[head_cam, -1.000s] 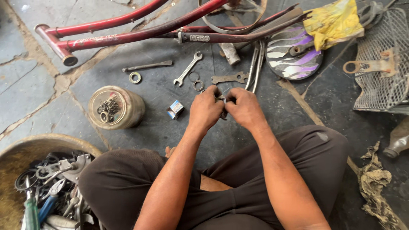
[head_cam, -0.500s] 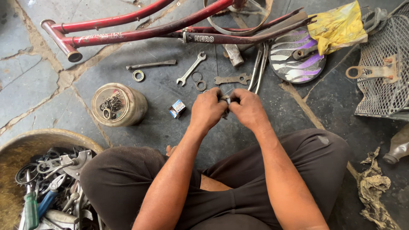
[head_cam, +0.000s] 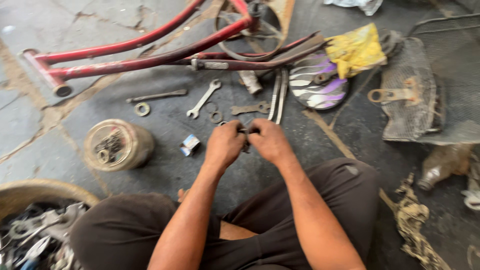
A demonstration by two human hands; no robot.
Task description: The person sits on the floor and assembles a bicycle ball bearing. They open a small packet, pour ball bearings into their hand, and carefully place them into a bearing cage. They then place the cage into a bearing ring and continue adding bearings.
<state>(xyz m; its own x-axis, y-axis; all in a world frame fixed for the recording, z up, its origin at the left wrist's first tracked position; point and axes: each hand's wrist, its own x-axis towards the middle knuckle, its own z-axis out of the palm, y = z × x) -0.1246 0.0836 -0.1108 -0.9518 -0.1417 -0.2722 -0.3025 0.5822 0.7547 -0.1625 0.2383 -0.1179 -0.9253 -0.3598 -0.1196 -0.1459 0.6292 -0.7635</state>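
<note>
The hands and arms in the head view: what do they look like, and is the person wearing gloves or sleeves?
No gloves and no sleeves show. The left hand and the right hand are bare, and both forearms are uncovered as far as the view reaches. No watch, ring or band can be made out, though the picture is somewhat blurred. Below the arms the person wears dark brown trousers.

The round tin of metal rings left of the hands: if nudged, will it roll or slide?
The round tin lies on its side on the ground, so it would probably roll rather than slide. The metal rings at its open mouth likely make it heavy and could spill out.
</note>
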